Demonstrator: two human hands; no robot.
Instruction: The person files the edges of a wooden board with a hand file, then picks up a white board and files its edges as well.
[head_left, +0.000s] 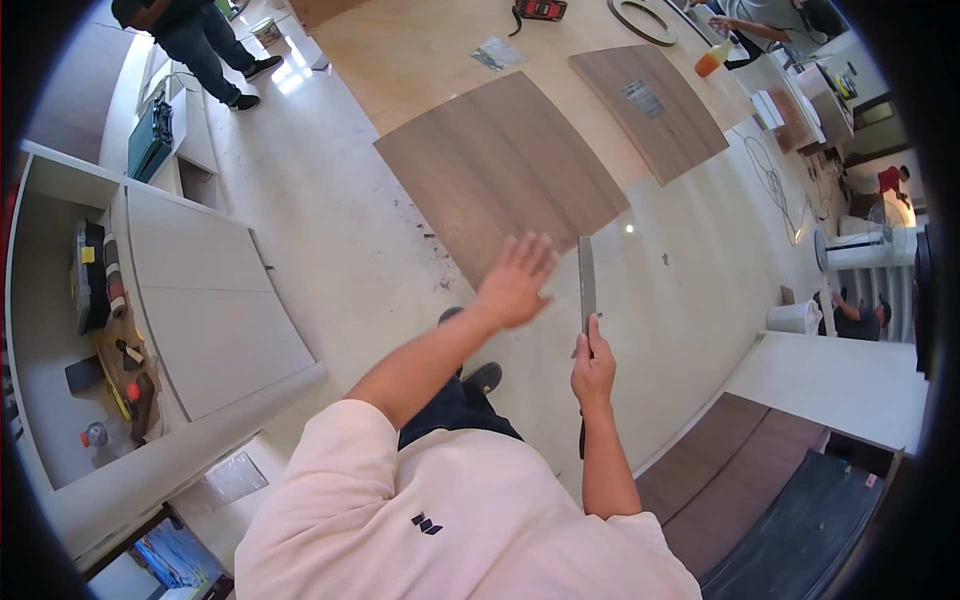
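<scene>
My left hand (519, 280) is open with its fingers spread, overlapping the near edge of a brown wood-grain panel (510, 160). That panel lies on a pale plywood worktop and juts out past its front edge. In my right hand (593, 370) is a long flat file (587, 280), a grey metal blade pointing away from me. Its dark handle end shows below my fist. The blade's tip comes close to the panel's near right edge in this view. A second wood-grain panel (650, 110) with a label sits further right.
On the plywood worktop (400, 60) are a red-and-black tool (541, 9), a roll of edge strip (641, 21) and an orange bottle (713, 60). A white cabinet (220, 300) with tools stands left, dark brown panels (715, 460) lower right. Other people are nearby.
</scene>
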